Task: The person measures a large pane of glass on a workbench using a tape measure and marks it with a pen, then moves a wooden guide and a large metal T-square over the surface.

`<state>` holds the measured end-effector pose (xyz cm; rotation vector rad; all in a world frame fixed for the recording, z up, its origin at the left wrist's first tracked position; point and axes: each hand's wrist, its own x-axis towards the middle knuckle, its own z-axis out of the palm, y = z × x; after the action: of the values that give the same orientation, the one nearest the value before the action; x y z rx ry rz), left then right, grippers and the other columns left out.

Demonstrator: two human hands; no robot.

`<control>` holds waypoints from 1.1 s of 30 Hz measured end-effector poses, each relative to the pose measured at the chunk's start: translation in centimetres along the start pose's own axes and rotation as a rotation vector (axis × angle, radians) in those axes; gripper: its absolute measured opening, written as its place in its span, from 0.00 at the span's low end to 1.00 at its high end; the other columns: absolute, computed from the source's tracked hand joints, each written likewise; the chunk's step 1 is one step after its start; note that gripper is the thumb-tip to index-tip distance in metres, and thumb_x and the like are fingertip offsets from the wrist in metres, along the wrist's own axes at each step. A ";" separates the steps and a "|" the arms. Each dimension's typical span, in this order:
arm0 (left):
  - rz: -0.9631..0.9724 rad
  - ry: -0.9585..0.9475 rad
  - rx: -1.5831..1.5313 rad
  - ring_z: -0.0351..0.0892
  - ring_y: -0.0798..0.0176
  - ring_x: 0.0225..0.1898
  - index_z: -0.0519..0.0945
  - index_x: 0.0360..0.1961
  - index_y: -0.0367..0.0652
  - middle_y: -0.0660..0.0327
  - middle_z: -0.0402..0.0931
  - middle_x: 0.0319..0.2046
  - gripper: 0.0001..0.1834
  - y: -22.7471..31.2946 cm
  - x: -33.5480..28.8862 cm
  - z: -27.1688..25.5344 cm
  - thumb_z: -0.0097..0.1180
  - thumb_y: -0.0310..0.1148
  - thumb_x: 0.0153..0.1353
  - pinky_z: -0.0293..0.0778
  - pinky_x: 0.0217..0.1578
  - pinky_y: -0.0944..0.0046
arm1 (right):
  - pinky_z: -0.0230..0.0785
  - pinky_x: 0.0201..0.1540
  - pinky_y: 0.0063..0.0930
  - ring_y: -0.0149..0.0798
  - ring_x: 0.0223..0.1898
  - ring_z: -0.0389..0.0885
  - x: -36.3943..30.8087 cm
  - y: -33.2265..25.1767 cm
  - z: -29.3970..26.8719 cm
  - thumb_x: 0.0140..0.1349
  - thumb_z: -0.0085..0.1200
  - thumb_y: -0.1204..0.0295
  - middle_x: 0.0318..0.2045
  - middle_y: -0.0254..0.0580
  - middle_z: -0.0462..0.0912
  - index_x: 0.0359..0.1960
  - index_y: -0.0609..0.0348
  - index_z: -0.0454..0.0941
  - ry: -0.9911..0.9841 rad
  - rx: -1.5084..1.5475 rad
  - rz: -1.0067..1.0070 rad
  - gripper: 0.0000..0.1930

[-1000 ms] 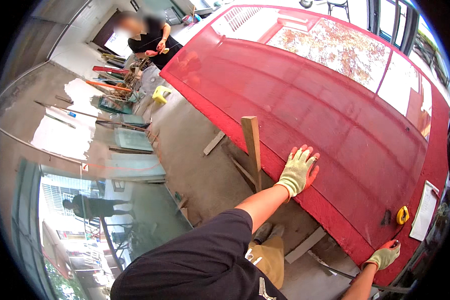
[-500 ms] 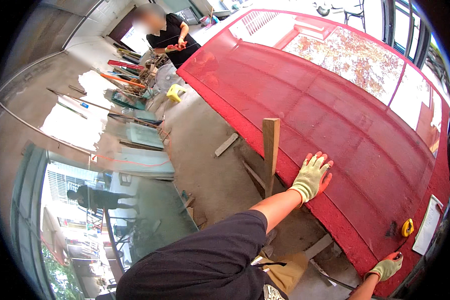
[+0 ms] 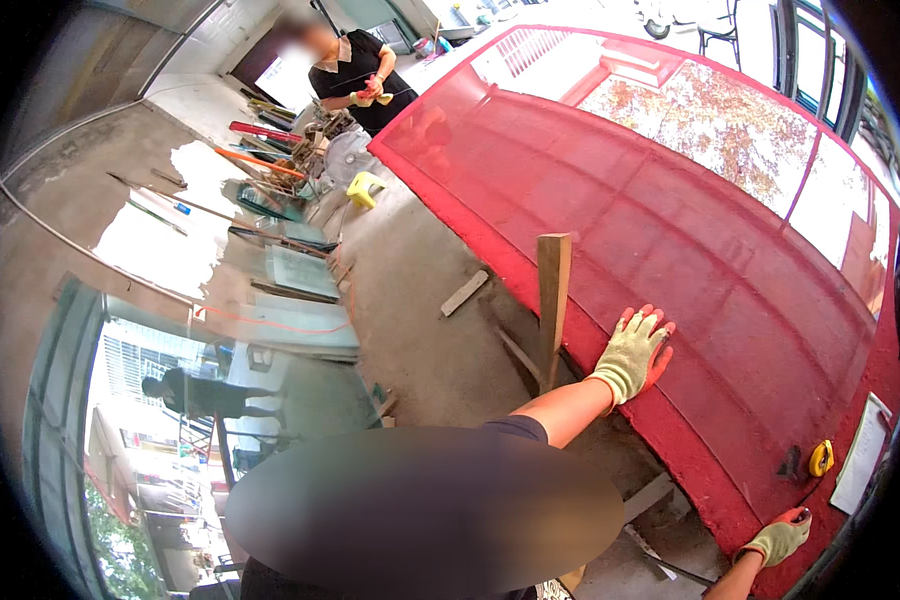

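Note:
A large sheet of clear glass (image 3: 670, 240) lies on a red, fabric-covered table (image 3: 500, 265). My left hand (image 3: 630, 357), in a pale glove with orange-red fingertips, rests flat on the glass near its close edge, fingers spread. At the lower right, my gloved right hand (image 3: 782, 537) is at the table's near right corner. Its fingers are curled round something small and dark that I cannot make out. A yellow tape measure (image 3: 821, 458) sits just beyond this hand, beside a dark smudge on the glass. Next to it lies a white board or sheet of paper (image 3: 858, 458).
An upright wooden post (image 3: 553, 305) rises at the table's near edge. Glass panes (image 3: 310, 415) lean at left, with more panes and scrap along the wall. A yellow stool (image 3: 365, 190) and a loose wood block (image 3: 464, 293) are on the floor. Another gloved person (image 3: 365, 75) stands at the far end.
The view has shifted slightly, moving the scene a little to the right. Both my hands keep their places on the table. The other person's hands and head have moved a little.

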<state>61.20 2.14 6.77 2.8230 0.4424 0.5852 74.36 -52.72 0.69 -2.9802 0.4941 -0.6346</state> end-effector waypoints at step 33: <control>-0.006 -0.022 -0.011 0.64 0.45 0.76 0.78 0.67 0.46 0.50 0.72 0.69 0.27 -0.1 0.2 0.0 0.57 0.45 0.70 0.53 0.78 0.41 | 0.78 0.61 0.46 0.56 0.60 0.83 0.0 0.4 -0.1 0.78 0.50 0.54 0.61 0.52 0.84 0.64 0.54 0.81 -0.026 -0.036 -0.001 0.23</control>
<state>61.39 2.28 6.82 2.8134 0.4425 0.5533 74.18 -53.13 0.70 -3.0181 0.5083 -0.5920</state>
